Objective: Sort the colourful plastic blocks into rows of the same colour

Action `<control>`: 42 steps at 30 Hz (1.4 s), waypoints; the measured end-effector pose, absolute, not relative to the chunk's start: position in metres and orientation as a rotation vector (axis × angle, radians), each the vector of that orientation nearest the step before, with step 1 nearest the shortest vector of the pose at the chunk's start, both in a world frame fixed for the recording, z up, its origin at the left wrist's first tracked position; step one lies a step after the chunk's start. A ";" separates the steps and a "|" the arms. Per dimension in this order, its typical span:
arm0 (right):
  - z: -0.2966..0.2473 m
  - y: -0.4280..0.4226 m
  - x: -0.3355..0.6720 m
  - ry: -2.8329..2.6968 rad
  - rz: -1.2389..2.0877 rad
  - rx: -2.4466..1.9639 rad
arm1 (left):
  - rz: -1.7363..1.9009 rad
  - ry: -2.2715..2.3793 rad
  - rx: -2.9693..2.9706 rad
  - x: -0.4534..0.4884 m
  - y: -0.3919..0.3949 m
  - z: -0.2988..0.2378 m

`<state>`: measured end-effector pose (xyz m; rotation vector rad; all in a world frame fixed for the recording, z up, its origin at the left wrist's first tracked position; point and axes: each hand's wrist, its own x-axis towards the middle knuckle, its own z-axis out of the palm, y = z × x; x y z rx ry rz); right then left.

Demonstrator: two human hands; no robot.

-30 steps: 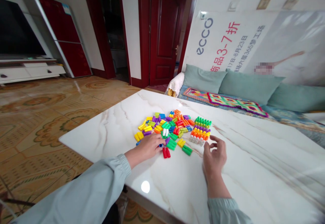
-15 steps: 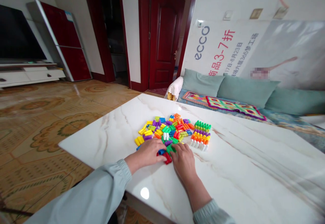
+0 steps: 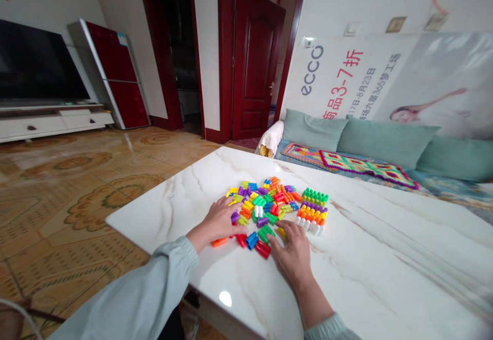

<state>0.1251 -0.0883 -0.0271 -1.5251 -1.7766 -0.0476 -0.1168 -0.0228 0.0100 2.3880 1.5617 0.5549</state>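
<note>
Small glossy plastic toy blocks, many shaped like paired tubes, lie in a loose multicoloured pile on the marble-look table [image 3: 165, 211]. My left hand [image 3: 220, 220] rests over the pile's left side, fingers spread, partly covering purple and yellow pieces. An orange block [image 3: 220, 242] lies just below it. My right hand [image 3: 293, 250] is open at the pile's near right, its thumb close to a green block [image 3: 265, 234] and a red block [image 3: 263, 249]. Between the hands lies a blue block [image 3: 252, 240]. A white block [image 3: 259, 211] sits mid-pile.
Right of the pile, blocks stand in neat colour rows [image 3: 314, 209]: green, purple, yellow, orange and white. Behind the table is a sofa with teal cushions [image 3: 389, 134] and a crocheted mat [image 3: 365, 168]. A red fridge [image 3: 115, 73] stands far left.
My hands have moved apart, left hand leftward and right hand rightward. The red, blue and green blocks between them are now uncovered and more spread out. The camera view has shifted slightly.
</note>
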 end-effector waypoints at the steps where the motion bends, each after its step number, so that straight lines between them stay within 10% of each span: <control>1: -0.026 -0.089 0.123 -1.802 -0.047 -1.538 | 0.450 1.571 2.348 -0.119 -0.024 0.007; 42: -0.032 -0.087 0.121 -1.851 0.156 -1.328 | 1.037 1.085 2.350 -0.077 -0.034 -0.003</control>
